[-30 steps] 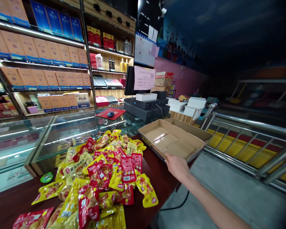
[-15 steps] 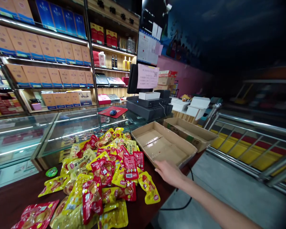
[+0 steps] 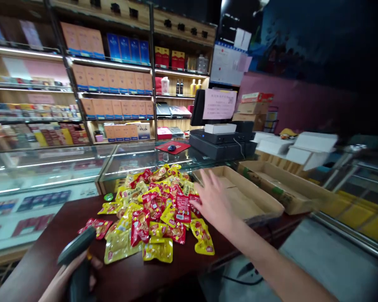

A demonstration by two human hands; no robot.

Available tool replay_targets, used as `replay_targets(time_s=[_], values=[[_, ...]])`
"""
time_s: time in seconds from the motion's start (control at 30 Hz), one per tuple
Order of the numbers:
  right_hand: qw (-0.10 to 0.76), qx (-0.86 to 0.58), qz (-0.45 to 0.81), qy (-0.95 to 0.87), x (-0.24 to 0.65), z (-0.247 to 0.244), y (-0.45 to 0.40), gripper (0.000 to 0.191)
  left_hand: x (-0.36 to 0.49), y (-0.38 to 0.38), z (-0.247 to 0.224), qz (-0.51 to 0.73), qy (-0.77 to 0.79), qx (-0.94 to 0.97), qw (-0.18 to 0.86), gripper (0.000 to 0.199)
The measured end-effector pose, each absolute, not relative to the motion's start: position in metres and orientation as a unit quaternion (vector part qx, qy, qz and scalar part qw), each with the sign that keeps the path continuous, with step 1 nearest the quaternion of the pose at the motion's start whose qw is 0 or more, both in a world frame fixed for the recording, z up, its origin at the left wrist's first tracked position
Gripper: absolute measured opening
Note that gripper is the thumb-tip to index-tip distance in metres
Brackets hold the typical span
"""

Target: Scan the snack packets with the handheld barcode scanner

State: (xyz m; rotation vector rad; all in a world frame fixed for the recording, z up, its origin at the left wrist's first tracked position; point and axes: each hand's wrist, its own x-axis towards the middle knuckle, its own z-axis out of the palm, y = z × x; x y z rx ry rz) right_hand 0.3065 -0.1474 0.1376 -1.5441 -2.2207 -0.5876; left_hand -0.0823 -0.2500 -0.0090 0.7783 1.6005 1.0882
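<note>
My left hand is wrapped around the handle of a dark handheld barcode scanner, low at the left over the table. My right hand has its fingers spread and holds nothing. It hovers between the snack pile and the shallow cardboard tray, hiding part of the tray's left side. The pile of red and yellow snack packets covers the middle of the dark red-brown table. A red packet with a printed label lies at its right side, near my right fingers. One yellow packet rests at the near right edge.
A second cardboard box stands behind the tray. Beyond the pile are a glass display counter, a mouse on a red mat and a black monitor. A metal railing runs along the right.
My right hand has left the tray's near edge and moved up and left toward the pile, fingers spreading. My left hand with the scanner has come into view. The view has swung left.
</note>
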Motion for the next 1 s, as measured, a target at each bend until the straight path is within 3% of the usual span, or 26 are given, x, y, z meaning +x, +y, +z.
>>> replay_targets(time_s=[0.13,0.27,0.7,0.8,0.9,1.0], values=[[0.339,-0.367,-0.214,-0.839,0.239,0.183,-0.171,0.016,-0.077,-0.248,-0.008,0.474,0.585,0.330,0.569,0.048],[0.434,-0.264,-0.217,-0.834,0.200,0.217,-0.199,0.017,-0.054,-0.243,0.007,0.494,0.534,0.369,0.578,0.048],[0.480,-0.216,-0.287,-0.801,0.173,0.266,-0.265,0.020,0.016,-0.282,0.040,0.458,0.454,0.475,0.599,0.052],[0.474,-0.229,-0.252,-0.812,0.183,0.252,-0.261,0.017,0.012,-0.280,0.039,0.467,0.458,0.483,0.582,0.053],[0.431,-0.283,-0.124,-0.848,0.195,0.206,-0.251,0.014,0.007,-0.270,0.040,0.493,0.487,0.467,0.549,0.055],[0.334,-0.381,0.102,-0.856,0.198,0.138,-0.242,0.049,0.009,-0.256,0.048,0.554,0.535,0.421,0.479,0.057]])
